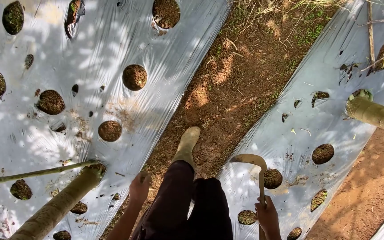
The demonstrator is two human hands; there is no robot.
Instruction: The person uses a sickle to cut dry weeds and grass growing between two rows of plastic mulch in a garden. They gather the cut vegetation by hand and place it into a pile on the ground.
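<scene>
My right hand point(268, 216) grips the handle of a curved sickle point(252, 161), whose blade arcs over the edge of the right plastic sheet point(290, 133). Loosely curled and holding nothing that I can see, my left hand point(139, 186) hangs beside my dark trouser leg point(174, 200). It is near a pale green plant stem point(63, 202) that rises out of a hole in the left plastic sheet point(94, 53). My boot point(186, 144) steps forward on the bare soil path point(227, 89) between the two sheets.
Both silver mulch sheets have several round planting holes filled with soil. Another thick stem point(376, 114) grows at the right. A thin stalk point(36, 172) lies across the lower left. Red earth point(370, 191) borders the right sheet; dry grass lies at the top.
</scene>
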